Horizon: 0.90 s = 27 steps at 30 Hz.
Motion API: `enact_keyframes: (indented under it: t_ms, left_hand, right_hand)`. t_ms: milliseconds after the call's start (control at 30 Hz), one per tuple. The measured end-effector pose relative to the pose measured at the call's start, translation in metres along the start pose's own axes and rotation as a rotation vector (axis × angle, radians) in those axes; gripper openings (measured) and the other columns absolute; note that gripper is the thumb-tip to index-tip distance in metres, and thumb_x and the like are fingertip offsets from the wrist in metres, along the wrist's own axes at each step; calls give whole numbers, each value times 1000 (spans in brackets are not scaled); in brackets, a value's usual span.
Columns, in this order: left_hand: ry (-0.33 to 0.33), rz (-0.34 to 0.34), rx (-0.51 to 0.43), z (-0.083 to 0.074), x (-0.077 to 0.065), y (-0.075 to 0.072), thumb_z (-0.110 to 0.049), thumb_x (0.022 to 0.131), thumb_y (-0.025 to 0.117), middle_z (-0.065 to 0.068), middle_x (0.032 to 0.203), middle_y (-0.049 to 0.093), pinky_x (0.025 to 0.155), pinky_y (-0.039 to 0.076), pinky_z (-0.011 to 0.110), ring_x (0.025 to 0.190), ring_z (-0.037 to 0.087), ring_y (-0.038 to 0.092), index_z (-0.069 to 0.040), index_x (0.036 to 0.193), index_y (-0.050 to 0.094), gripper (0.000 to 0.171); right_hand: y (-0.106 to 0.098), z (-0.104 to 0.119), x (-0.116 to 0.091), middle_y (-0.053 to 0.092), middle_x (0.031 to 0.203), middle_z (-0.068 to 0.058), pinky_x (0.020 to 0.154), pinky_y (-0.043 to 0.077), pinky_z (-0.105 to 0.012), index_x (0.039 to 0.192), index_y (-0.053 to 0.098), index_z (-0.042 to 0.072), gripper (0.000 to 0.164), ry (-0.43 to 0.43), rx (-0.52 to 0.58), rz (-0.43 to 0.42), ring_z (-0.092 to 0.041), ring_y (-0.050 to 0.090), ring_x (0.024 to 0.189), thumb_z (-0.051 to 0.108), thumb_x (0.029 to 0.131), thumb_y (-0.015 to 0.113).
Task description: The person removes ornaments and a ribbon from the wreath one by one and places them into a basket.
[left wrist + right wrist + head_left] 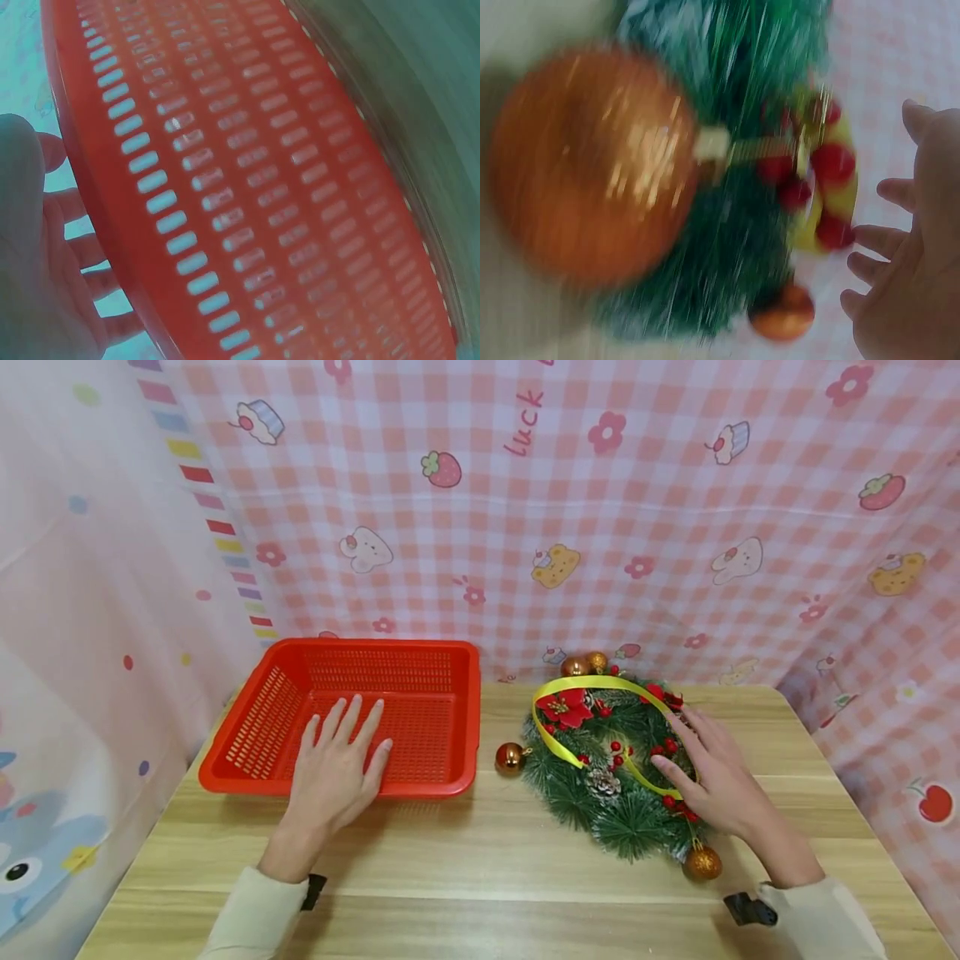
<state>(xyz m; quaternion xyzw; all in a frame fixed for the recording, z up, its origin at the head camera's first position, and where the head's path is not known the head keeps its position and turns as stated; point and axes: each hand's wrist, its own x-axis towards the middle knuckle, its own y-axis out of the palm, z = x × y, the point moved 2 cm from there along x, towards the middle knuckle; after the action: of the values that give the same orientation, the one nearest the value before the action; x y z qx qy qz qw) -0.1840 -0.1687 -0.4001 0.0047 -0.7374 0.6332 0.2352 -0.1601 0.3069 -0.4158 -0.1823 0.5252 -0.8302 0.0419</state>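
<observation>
My left hand (336, 777) hovers over the front rim of a red plastic basket (442, 788), fingers straight and spread; whether it touches the rim I cannot tell. Nothing is held in it. The left wrist view shows the basket's slotted wall (247, 180) close up, with the fingers behind its edge. To the right, a green Christmas wreath (633, 827) lies on the table, with red berries, a red flower (566, 706), a pinecone (603, 783) and a loose yellow ribbon (607, 682). Over its right side my right hand (720, 777) is spread, holding nothing.
Shiny baubles hang around the wreath, one at its left (510, 758) and a glittery one at its front right (703, 862). The wooden table (480, 877) backs onto a pink checked cloth (480, 527). A white patterned cloth (90, 593) hangs at left.
</observation>
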Motion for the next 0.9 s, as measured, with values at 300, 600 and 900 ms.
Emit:
enact_keyframes:
  t_ms: [300, 600, 900]
  left_hand:
    - [65, 53, -68, -37, 8, 11, -45, 102, 41, 16, 150, 46, 110, 32, 59, 137, 38, 43, -18, 154, 38, 58]
    - [110, 153, -158, -78, 22, 24, -52, 102, 40, 14, 144, 53, 101, 42, 56, 127, 37, 54, -26, 156, 33, 61]
    - [68, 233, -153, -88, 25, 41, -57, 100, 40, 12, 130, 64, 72, 51, 41, 96, 30, 68, -27, 157, 30, 65]
  right_hand:
    - [25, 37, 17, 24, 159, -26, 112, 15, -68, 156, 29, 9, 72, 14, -51, 104, -50, 18, 144, 47, 100, 53]
    - [54, 57, 29, 28, 157, -27, 112, 19, -67, 156, 29, 7, 78, 45, -51, 128, -49, 28, 141, 53, 98, 53]
    - [70, 71, 35, 29, 156, -26, 104, 26, -73, 157, 25, 10, 84, 160, -25, 130, -51, 31, 139, 61, 95, 51]
